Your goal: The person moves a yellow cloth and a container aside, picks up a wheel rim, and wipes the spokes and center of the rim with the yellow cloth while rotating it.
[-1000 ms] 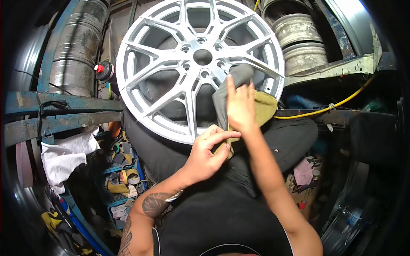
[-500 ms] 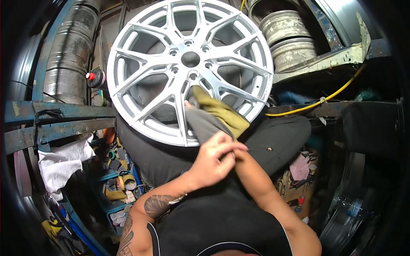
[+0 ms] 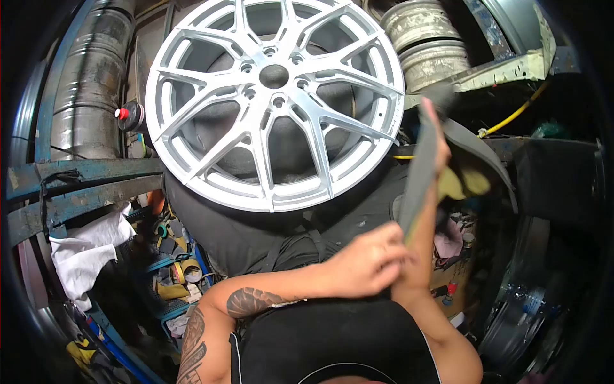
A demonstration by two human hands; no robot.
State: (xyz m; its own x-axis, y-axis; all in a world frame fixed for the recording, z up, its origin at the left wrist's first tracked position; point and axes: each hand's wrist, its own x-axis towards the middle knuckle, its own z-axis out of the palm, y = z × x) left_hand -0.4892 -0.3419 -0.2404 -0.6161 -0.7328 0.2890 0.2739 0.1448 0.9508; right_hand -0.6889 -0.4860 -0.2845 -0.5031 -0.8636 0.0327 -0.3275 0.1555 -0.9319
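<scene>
A silver multi-spoke alloy wheel rim (image 3: pixel 262 185) lies face up in front of me, its near edge close to my lap. To its right, my right hand (image 3: pixel 441 148) is raised, smeared by motion and mostly hidden behind a flexible grey sheet (image 3: pixel 419 176) with a yellow-green back, perhaps sandpaper. One part of the sheet stands up straight, while another flap curves out to the right. My left hand (image 3: pixel 377 261) is closed on the sheet's lower end, above my lap. Neither hand touches the rim.
Blue metal rails (image 3: pixel 96 173) run along the left, with a white cloth (image 3: pixel 89 246) hanging below. Bare wheel barrels (image 3: pixel 435 64) are stacked back right. A bottle with a red cap (image 3: pixel 130 116) stands left of the rim. A yellow hose (image 3: pixel 511 118) crosses the right side.
Both hands have moved right with the grey sheet, off the rim's lower spokes. The sheet now stands more upright and spread. The rim appears slightly further up and left.
</scene>
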